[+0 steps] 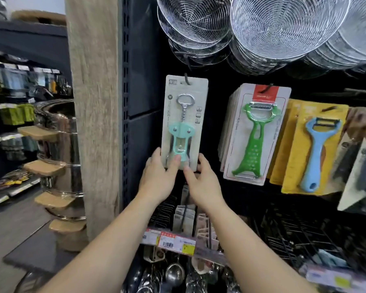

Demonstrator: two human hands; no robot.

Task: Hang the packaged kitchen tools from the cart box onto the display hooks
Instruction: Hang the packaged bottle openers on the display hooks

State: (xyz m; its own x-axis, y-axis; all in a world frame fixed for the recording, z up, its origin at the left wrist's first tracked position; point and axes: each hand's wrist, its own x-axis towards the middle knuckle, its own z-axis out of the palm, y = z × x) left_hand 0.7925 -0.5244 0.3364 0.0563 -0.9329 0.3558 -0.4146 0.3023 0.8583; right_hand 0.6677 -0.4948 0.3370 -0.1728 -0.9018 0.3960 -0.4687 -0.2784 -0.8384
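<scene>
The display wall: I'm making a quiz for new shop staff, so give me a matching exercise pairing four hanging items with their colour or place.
Things:
1. corkscrew pack
2. serrated peeler pack
3. peeler on yellow card
4. wire skimmers

Descriptions:
A. light blue handle
B. silver, hanging along the top
C. mint green body, held at its bottom edge by the left hand and right hand
D. bright green handle, red card header

Pairs: 1-C, 2-D, 3-A, 4-B
</scene>
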